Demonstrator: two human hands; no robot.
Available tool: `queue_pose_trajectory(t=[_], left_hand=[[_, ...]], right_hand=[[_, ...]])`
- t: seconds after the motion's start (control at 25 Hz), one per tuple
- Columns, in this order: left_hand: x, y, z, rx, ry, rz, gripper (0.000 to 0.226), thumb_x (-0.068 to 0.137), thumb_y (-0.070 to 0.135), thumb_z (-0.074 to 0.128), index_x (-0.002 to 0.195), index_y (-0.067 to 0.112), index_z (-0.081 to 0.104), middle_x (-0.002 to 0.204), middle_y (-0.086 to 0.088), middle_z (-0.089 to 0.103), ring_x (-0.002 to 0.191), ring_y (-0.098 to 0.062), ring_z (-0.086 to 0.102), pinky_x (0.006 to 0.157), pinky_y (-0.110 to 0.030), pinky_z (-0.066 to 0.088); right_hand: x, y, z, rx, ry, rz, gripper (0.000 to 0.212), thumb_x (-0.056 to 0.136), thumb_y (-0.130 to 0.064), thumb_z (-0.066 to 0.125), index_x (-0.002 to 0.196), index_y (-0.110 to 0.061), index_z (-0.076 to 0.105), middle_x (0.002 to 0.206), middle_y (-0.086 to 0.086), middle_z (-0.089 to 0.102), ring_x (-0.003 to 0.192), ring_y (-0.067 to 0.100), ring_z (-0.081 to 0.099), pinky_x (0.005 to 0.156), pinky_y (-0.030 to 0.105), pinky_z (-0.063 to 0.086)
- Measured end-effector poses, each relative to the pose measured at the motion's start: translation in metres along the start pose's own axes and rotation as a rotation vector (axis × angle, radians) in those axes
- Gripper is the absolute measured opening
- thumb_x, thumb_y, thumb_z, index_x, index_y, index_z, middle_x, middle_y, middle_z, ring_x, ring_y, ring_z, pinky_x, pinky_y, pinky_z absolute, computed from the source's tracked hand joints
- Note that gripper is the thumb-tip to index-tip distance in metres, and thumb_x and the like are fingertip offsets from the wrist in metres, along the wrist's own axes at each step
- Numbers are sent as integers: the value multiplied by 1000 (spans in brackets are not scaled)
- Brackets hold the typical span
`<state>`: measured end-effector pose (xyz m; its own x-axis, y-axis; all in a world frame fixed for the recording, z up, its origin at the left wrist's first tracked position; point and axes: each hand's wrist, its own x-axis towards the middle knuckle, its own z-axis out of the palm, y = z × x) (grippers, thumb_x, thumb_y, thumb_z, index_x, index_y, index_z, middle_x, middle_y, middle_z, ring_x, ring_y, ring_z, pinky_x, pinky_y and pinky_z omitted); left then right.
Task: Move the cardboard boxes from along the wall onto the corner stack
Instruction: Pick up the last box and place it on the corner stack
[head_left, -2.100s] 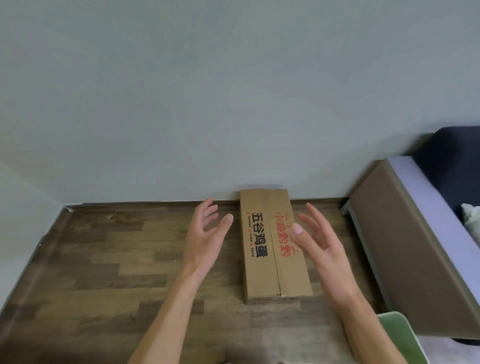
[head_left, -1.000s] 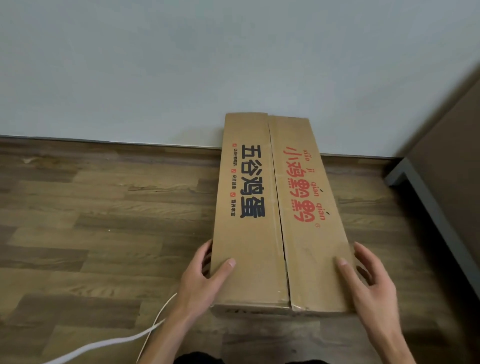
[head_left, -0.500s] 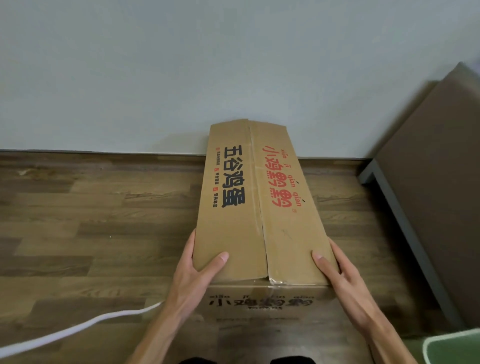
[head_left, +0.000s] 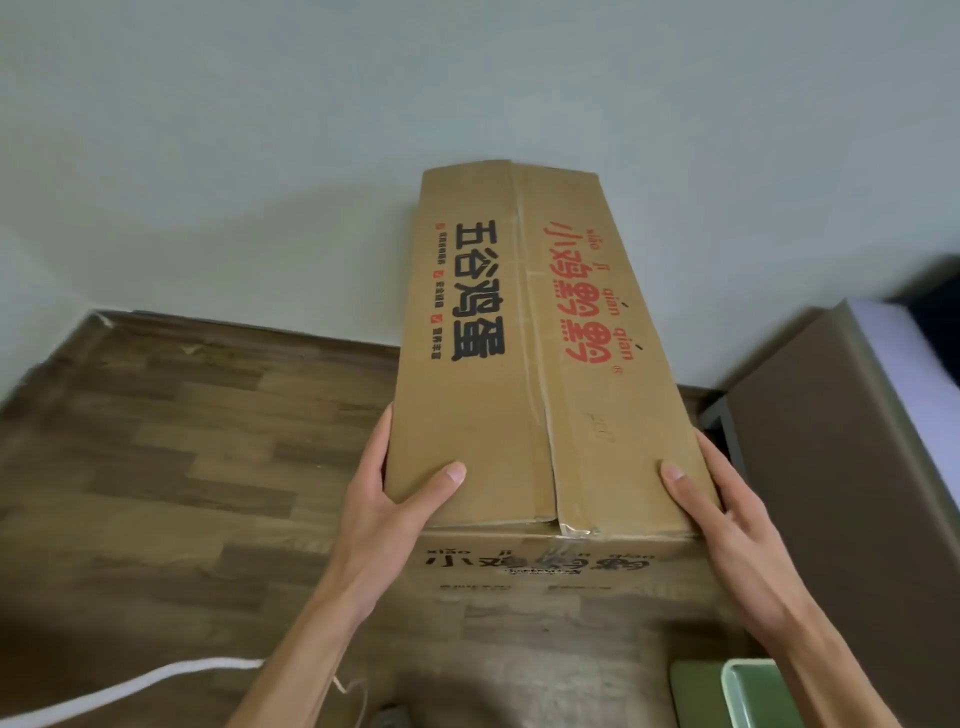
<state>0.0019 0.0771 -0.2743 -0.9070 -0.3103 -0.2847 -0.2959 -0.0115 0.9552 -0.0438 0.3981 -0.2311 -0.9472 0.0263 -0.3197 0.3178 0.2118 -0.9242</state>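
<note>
Head view showed a long cardboard box (head_left: 540, 353) held up above the wood floor (head_left: 171, 467), its far end raised against the pale wall (head_left: 311, 130). Its top flaps bore black characters reading 五谷鸡蛋 on the left flap and red characters with the pinyin "xiǎo jī qián qián" on the right. Small red-and-black lines ran beside the black print, too small to read. The near end face carried darker print, partly blurred. The box was plain brown, with clear tape along the centre seam and a slight tear at the near edge.

The left hand (head_left: 384, 499) gripped the near left corner, thumb lying on top and fingers wrapped down the side. The right hand (head_left: 711, 504) clasped the near right corner the same way.

Half a second before, the box sat lower with its base near the floor; now it was lifted and tipped higher. A white cord (head_left: 130, 686) lay on the floor at lower left. A brown panel (head_left: 831, 467) stood to the right, and a green bin (head_left: 753, 696) showed at the bottom right.
</note>
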Motion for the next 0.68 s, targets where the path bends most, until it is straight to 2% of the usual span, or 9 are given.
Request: queue_pose_trajectory(t=[0.12,0.16,0.28,0.36,0.52,0.68], left_hand=[[-26,85,-36,-7,28,20,89,80,42,90,147,68,38,128,46,65,114,17,67,87,-16,53],[-34,108,-46,-1,43,25,84,81,42,90,142,71,40,127,47,65,112,17,67,84,-13,54],[-58,162,-73,18,105,65,77,85,36,89,136,71,42,122,47,67,108,21,67,75,-5,54],[-75,182,-89,-19,185,98,76,87,32,89,138,67,45,122,44,69,107,20,67,76,-5,55],[-118,196,-132,-70,325,97,80,82,42,89,141,70,43,126,40,69,108,15,69,88,-22,56],[-165,196,-182,-103,510,69,76,87,38,86,138,68,40,115,49,65,99,22,67,72,-13,58]], right_hand=[[-27,-84,9,8,-30,-46,40,107,-35,63,143,-53,60,125,-22,82,109,4,81,85,22,63],[-33,-107,13,11,-49,-55,40,107,-33,63,143,-51,61,124,-22,83,108,4,82,85,23,62],[-51,-160,28,17,-117,-102,38,108,-28,63,137,-52,63,119,-25,84,106,-1,81,79,11,62],[-56,-189,41,-6,-205,-136,41,108,-31,64,144,-50,62,129,-23,81,115,0,79,84,9,60],[-69,-224,77,15,-347,-199,46,107,-32,65,150,-47,60,134,-23,79,118,0,78,96,22,59],[-83,-248,139,3,-526,-245,46,106,-30,65,149,-46,60,130,-26,80,115,-3,78,82,10,61]])
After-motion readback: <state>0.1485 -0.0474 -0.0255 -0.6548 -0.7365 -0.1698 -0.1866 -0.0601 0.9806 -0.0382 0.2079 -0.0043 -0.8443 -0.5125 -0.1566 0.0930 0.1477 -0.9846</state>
